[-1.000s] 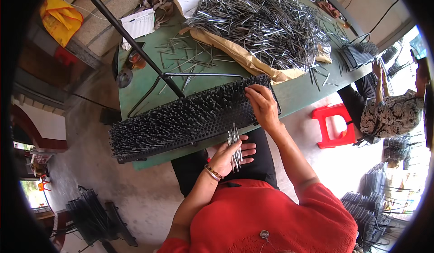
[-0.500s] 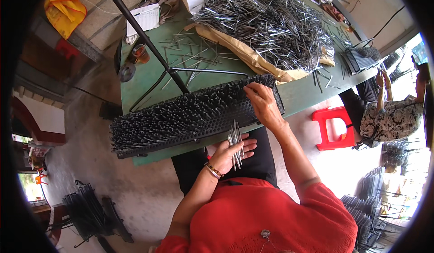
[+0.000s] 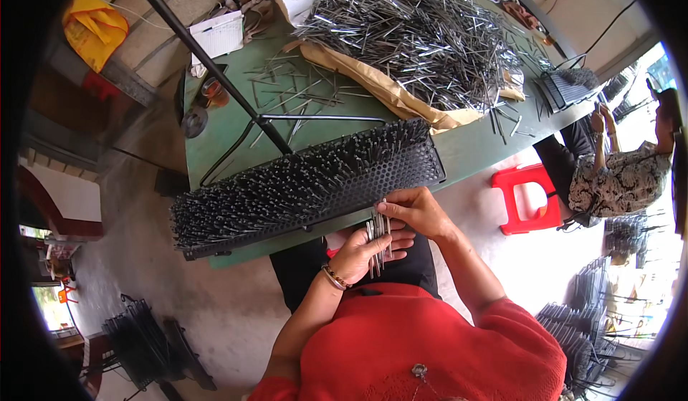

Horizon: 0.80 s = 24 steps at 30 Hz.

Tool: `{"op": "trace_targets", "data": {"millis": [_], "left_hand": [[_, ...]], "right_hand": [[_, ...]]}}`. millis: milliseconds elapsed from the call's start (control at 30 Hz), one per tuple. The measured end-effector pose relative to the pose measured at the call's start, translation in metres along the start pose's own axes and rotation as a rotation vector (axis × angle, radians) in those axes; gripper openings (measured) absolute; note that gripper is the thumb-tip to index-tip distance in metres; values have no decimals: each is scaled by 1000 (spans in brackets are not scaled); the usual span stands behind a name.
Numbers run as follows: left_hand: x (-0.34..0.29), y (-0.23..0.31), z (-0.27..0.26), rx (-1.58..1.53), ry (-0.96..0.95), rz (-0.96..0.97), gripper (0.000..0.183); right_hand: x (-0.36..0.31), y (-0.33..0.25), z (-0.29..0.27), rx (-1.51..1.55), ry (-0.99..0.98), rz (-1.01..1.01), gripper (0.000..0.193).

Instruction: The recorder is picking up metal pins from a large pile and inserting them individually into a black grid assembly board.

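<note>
Low in front of my lap, my left hand (image 3: 352, 257) is closed around a small bundle of thin silvery metal rods (image 3: 376, 237), held roughly upright. My right hand (image 3: 421, 212) pinches the upper end of a rod at the top of this bundle. Just beyond both hands, a long black perforated panel (image 3: 405, 168) lies slanted along the table's near edge. Upright dark rods (image 3: 265, 189) crowd most of its holes, while bare holes show toward its right end and along part of the near side. A long black pole (image 3: 208, 60) with braces rises from its far side.
A large heap of loose metal rods (image 3: 408, 39) lies on brown paper (image 3: 365, 86) on the green table (image 3: 236, 132), with stray rods around it. A cup (image 3: 214, 91) stands at left. At right are a red stool (image 3: 527, 199) and another person (image 3: 620, 175).
My right hand has come back from the panel's right end to the rods in my left hand. The view has shifted slightly.
</note>
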State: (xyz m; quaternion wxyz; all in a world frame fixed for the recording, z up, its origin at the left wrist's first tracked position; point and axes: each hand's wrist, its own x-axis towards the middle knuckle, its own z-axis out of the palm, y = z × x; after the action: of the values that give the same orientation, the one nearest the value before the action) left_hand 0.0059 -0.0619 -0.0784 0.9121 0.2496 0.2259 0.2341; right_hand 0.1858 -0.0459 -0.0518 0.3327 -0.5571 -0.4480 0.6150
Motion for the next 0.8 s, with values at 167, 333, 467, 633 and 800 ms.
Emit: {"op": "trace_targets", "data": {"millis": [167, 333, 467, 633, 800], "left_hand": [[8, -3, 0, -43, 65, -41, 36], [18, 5, 1, -138, 27, -26, 37], [27, -6, -11, -201, 143, -42, 35], [25, -4, -10, -201, 122, -21, 33], [22, -6, -11, -199, 114, -51, 32]], "right_hand": [[6, -4, -21, 101, 219, -266, 16], [30, -25, -54, -320, 546, -631, 17], [53, -17, -61, -371, 528, -729, 17], [61, -9, -64, -382, 541, -756, 17], [56, -12, -55, -412, 568, -777, 16]]}}
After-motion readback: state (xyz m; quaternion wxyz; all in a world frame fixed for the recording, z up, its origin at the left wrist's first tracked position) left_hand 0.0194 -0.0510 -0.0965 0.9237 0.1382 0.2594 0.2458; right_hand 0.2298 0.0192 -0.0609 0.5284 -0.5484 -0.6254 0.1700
